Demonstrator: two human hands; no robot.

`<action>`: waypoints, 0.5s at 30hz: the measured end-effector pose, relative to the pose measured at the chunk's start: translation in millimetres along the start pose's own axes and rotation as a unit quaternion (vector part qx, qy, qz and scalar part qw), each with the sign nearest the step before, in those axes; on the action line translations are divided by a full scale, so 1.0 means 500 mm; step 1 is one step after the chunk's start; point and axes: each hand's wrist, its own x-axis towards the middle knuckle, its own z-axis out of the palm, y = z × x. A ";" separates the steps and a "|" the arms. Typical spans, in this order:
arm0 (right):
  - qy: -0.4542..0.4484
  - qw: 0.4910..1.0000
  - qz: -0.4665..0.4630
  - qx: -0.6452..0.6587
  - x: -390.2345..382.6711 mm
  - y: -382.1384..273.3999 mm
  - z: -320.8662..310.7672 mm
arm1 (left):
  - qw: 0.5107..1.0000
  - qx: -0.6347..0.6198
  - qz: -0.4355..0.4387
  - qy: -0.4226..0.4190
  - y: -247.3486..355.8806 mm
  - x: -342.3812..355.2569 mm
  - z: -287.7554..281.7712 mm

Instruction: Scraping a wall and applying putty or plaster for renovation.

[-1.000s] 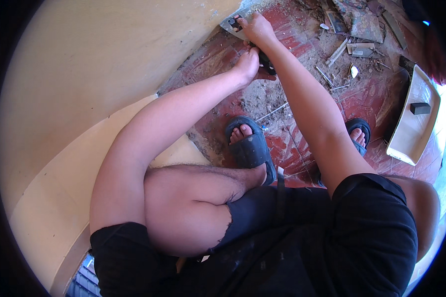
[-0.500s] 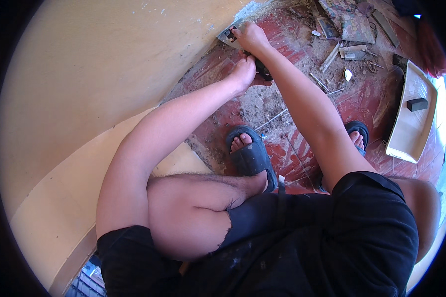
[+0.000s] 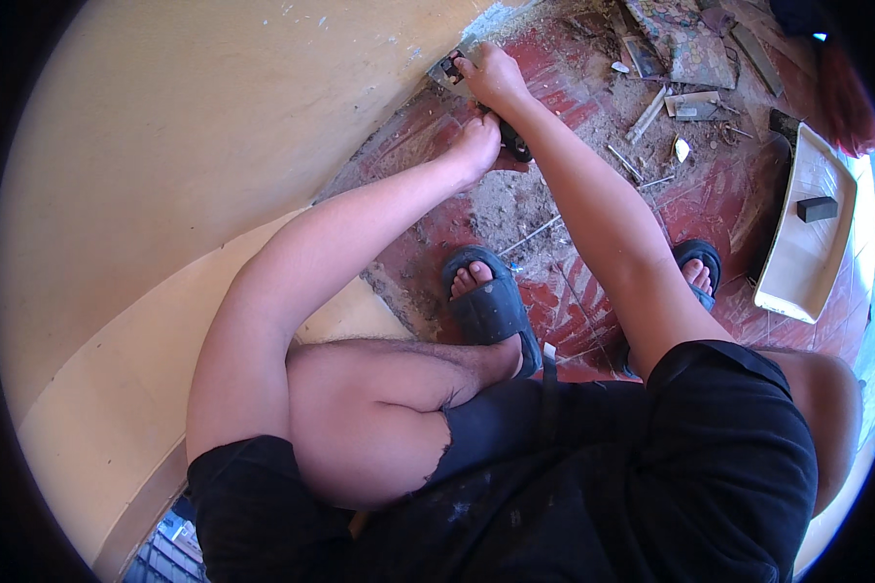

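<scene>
Both my hands are on a black hand tool (image 3: 515, 144) with a flat grey metal plate (image 3: 443, 74) at its front. The plate lies close to the foot of the yellowish wall (image 3: 233, 117), where the wall meets the floor. Over the front part curls my right hand (image 3: 496, 76), thumb toward the plate. My left hand (image 3: 476, 146) closes round the rear part, just below the right. My hands hide most of the tool's body, so its exact kind cannot be made out.
Dust and rubble cover the red tiled floor (image 3: 578, 301) around my sandalled feet (image 3: 491, 301). Broken pieces (image 3: 695, 105) and a patterned cloth (image 3: 685, 49) lie at the far right. A dark block (image 3: 817, 208) sits in a white tray-like piece (image 3: 787, 291) to the right.
Almost nothing differs. Both hands stay on the tool at the same spot by the wall; the whole picture has shifted very slightly.
</scene>
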 end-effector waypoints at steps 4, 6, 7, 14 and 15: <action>0.020 0.999 -0.024 -0.037 -0.001 0.006 0.004 | 1.000 -0.009 -0.005 0.006 -0.010 0.005 0.001; 0.024 0.998 -0.032 -0.041 0.001 0.010 0.004 | 0.999 -0.021 0.015 0.024 -0.015 0.010 0.005; 0.027 0.998 -0.031 -0.044 0.003 0.013 0.005 | 0.999 -0.022 0.014 0.024 -0.017 0.012 0.005; 0.054 0.998 -0.023 -0.005 -0.019 -0.018 -0.008 | 0.999 0.008 0.020 0.027 -0.004 -0.006 0.003; 0.055 0.998 -0.022 -0.005 -0.018 -0.020 -0.010 | 0.999 0.015 0.025 0.026 0.001 -0.013 0.007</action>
